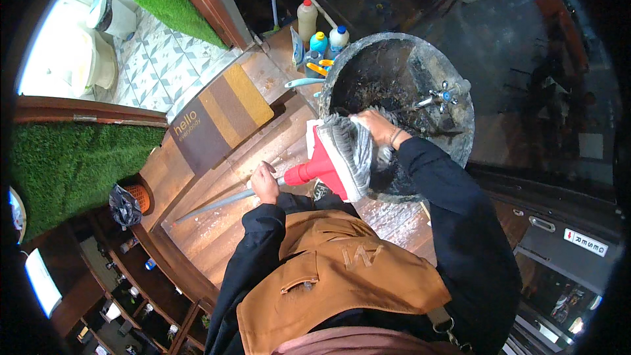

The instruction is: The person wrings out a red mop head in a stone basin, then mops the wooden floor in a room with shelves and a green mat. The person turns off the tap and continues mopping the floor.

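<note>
A string mop with a red plastic head [325, 165] lies sideways across the near rim of a dark round stone basin [397, 39]. My left hand [265, 183] is closed around its grey pole [217, 203], just behind the red socket. Grey-white mop strands [352, 145] hang over the rim into the basin. My right hand [377, 127] grips the strands at their far side, over the basin. A metal tap with a blue-marked handle [446, 95] sits at the basin's right wall; a thin stream seems to run from it toward my right hand.
Several bottles [319, 42] and brushes with orange and blue handles [305, 82] stand left of the basin. A striped doormat [222, 118] lies on the step before a tiled bathroom floor [148, 59]. An orange basket with a black bag [138, 199] is at left.
</note>
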The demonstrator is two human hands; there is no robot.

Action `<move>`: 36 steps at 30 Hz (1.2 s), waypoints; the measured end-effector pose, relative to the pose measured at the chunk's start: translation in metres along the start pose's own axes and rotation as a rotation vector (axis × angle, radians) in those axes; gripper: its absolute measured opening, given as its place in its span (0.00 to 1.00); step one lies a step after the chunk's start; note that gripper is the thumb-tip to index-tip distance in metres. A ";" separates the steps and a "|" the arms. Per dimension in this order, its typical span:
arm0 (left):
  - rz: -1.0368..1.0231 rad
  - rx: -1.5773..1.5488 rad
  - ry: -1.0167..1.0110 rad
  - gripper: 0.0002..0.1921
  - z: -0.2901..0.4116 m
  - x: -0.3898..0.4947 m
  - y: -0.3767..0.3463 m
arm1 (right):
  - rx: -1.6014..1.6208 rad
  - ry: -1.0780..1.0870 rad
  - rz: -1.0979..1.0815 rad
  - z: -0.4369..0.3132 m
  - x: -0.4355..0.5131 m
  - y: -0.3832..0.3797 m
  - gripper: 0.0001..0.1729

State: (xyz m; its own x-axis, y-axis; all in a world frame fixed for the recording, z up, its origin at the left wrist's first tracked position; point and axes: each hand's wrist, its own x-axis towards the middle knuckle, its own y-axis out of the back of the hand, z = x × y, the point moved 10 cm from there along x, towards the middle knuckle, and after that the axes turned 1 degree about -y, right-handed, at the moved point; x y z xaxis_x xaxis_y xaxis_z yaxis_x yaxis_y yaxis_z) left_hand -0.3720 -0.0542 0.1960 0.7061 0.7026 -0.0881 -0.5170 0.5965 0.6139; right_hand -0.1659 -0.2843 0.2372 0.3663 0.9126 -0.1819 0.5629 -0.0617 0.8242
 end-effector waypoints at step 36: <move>0.015 -0.054 -0.057 0.25 0.006 0.005 -0.002 | 1.162 -0.450 -0.179 0.127 -0.062 -0.126 0.26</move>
State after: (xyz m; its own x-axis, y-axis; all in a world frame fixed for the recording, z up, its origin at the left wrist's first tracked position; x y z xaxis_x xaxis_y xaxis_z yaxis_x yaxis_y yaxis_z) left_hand -0.3646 -0.0539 0.1993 0.7236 0.6894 -0.0332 -0.5522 0.6072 0.5713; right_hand -0.1656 -0.3840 0.0764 0.3083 0.7404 -0.5973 0.8656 -0.4787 -0.1467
